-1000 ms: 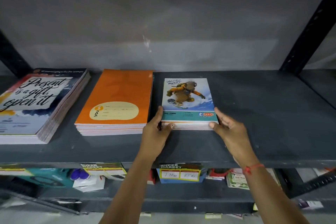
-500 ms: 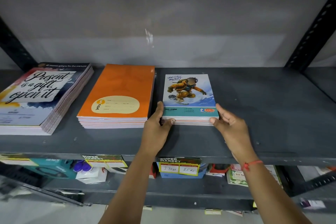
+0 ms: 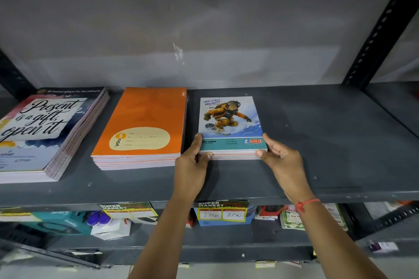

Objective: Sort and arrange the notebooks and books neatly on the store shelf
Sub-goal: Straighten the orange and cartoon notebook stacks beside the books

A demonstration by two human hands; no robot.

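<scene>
While L hand, R hand fingers apart on snowboarder stack corners: orange stack just beside (lft).

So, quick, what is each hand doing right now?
Left hand: open, pressing the snowboarder notebook stack at its near-left corner.
Right hand: open, pressing its near-right corner.
</scene>
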